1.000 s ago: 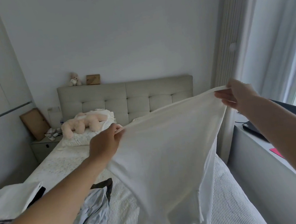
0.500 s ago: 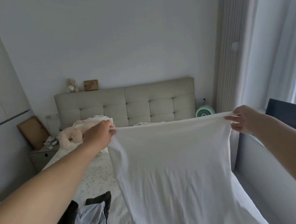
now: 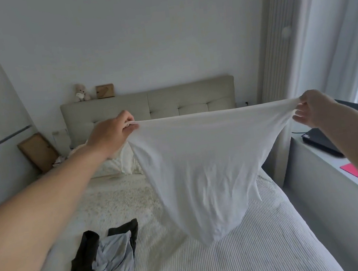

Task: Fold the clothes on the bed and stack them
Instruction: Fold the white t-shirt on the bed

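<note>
A white garment hangs in the air over the bed, stretched wide by its top edge. My left hand pinches the left corner, my right hand pinches the right corner. The cloth tapers to a point just above the striped cover. On the bed at lower left lies a crumpled light grey garment over a dark garment.
A pillow lies near the padded headboard. A grey ledge runs along the bed's right side with a black laptop and a pink sheet. A nightstand with a brown board stands at left.
Both hands have spread wider apart and pulled the top edge taut. The garment's lower part has swung up and forward, now hanging as a point above the bed.
</note>
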